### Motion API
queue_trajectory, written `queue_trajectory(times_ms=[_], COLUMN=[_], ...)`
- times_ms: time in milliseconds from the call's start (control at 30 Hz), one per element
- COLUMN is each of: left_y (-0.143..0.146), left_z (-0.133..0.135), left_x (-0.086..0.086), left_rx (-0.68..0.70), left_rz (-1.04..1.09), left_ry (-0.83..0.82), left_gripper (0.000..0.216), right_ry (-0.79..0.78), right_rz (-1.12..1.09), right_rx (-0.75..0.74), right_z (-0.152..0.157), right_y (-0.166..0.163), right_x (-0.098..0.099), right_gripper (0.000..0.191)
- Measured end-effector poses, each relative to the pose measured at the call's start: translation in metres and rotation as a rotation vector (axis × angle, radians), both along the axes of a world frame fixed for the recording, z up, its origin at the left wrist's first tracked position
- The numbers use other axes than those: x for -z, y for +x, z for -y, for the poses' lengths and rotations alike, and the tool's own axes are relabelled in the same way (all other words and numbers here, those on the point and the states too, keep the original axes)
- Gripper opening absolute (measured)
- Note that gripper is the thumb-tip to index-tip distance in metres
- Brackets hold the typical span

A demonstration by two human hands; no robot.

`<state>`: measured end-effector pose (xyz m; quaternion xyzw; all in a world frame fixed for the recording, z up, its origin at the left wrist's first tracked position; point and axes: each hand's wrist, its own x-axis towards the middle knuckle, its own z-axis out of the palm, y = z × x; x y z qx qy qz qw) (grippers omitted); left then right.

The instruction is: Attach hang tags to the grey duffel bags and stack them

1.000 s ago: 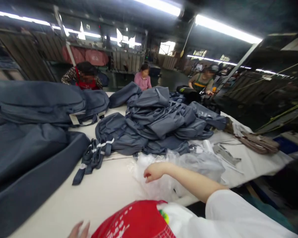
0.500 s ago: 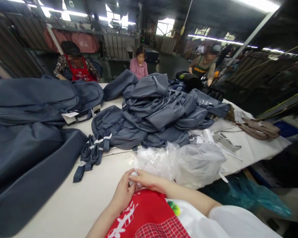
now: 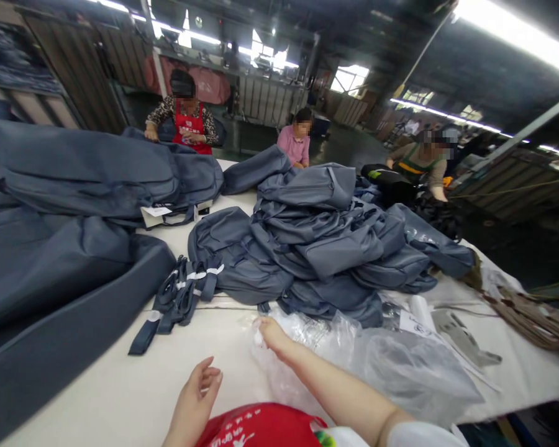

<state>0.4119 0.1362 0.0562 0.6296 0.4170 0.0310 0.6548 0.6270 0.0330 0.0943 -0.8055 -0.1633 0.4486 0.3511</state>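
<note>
Head view: over a flat white tabletop (image 3: 97,397), left hand (image 3: 198,388) released, fingers loosely bent. Farther forward, to the right, right hand (image 3: 274,335) with fingers curled at a small white wad (image 3: 259,339), whether gripped impossible to tell, at the left end of crumpled clear plastic bags (image 3: 400,366). Beyond, heaped slate-blue fabric backpacks (image 3: 340,251); front left, bundled slate-blue straps (image 3: 186,301).
</note>
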Motion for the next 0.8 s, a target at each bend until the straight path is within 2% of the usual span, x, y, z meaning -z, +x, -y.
queue_trajectory(times_ms=[100,167,233,300,400,500,567,633,700,800], left_y=[-0.006,-0.005,0.001,0.008,0.016,0.011,-0.001,-0.016,-0.033,-0.057], left_z=[-0.013,-0.017,-0.019,-0.018,-0.013,-0.008,-0.008,-0.009,-0.010,-0.005], left_x=[0.029,0.041,0.046,0.049,0.052,0.053,0.052,0.048,0.046,0.049], left_rx=[0.032,0.087,0.140,0.168,0.188,0.224,0.239,0.229,0.205,0.170], left_rz=[-0.060,-0.087,-0.109,-0.132,-0.140,-0.117,-0.102,-0.111,-0.145,-0.194], left_ry=[-0.030,-0.021,-0.001,0.026,0.050,0.034,0.028,0.051,0.080,0.096], left_gripper=[0.072,0.065,0.060,0.058,0.055,0.049,0.045,0.039,0.036,0.035], right_ry=[-0.035,-0.079,-0.172,-0.276,-0.345,-0.366,-0.357,-0.323,-0.258,-0.104], right_rz=[0.245,0.451,0.669,0.805,0.805,0.792,0.797,0.817,0.843,0.862], right_rx=[-0.039,-0.118,-0.241,-0.362,-0.454,-0.494,-0.479,-0.432,-0.361,-0.230], right_z=[-0.031,-0.053,-0.075,-0.091,-0.103,-0.104,-0.103,-0.104,-0.107,-0.116], right_y=[0.058,0.087,0.102,0.105,0.099,0.103,0.115,0.132,0.148,0.162], right_x=[-0.003,-0.003,0.002,0.013,0.031,0.031,0.016,-0.010,-0.045,-0.109], right_gripper=[0.026,0.042,0.063,0.070,0.049,0.023,0.025,0.026,0.026,0.025])
